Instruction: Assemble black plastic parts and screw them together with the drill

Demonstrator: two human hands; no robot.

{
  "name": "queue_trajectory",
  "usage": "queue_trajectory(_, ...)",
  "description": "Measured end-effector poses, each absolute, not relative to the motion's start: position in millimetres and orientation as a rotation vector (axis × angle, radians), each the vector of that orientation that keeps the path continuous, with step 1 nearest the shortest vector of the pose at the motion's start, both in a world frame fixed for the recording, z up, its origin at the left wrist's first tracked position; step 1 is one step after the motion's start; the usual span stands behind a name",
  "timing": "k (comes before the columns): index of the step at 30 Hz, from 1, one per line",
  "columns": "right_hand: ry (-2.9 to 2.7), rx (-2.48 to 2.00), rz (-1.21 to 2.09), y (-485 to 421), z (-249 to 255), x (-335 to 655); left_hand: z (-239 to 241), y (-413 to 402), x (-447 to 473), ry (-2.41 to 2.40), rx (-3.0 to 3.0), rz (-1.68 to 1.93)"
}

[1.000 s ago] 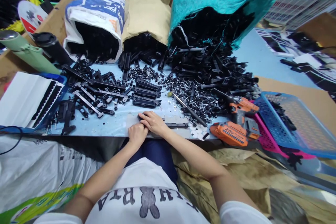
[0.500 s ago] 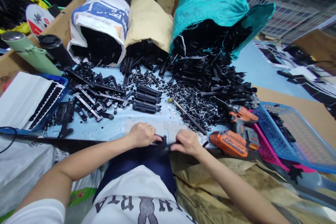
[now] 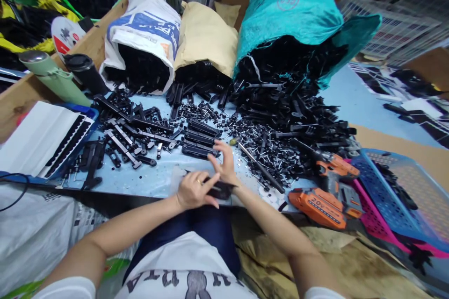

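My left hand (image 3: 193, 190) is closed on a long black plastic part (image 3: 218, 191) at the near edge of the light blue table (image 3: 154, 175). My right hand (image 3: 223, 163) is just beyond it, fingers spread and pointing up, its palm side against the same part. Right behind the hands lies a neat stack of assembled black parts (image 3: 199, 139). A scatter of small screws (image 3: 252, 142) and a thin black rod (image 3: 261, 168) lie to the right of my right hand.
Three open sacks of black parts stand at the back: white (image 3: 142, 42), tan (image 3: 205, 39), teal (image 3: 291, 23). An orange cordless drill (image 3: 324, 191) lies at right beside a blue basket (image 3: 407, 187). At left are a green bottle (image 3: 52, 77), a black cup (image 3: 84, 72), a white tray (image 3: 38, 140).
My hands came apart along the black part at the table edge, then closed in again. The right hand rose with its fingers spread while the left kept its hold.
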State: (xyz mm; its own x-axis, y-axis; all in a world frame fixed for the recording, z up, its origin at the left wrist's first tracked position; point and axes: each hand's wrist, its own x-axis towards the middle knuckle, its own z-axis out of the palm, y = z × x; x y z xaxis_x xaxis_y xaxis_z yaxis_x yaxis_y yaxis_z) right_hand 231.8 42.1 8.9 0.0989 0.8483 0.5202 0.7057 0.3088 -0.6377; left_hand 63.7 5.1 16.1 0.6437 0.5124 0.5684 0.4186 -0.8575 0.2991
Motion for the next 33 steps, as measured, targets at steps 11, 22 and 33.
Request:
queue_trajectory(11,-1.156,-2.249,0.325,268.0,31.2,321.7,5.6,78.7,85.6,1.239,2.831,0.484)
queue_trajectory(22,-1.004,-1.831,0.759,197.2,39.8,310.8,69.5,259.9,-20.6,2.177,2.239,0.109)
queue_trajectory(33,-2.075,-1.71,0.359,-24.0,26.0,304.0,55.0,307.0,-22.0,1.989,2.12,-0.022)
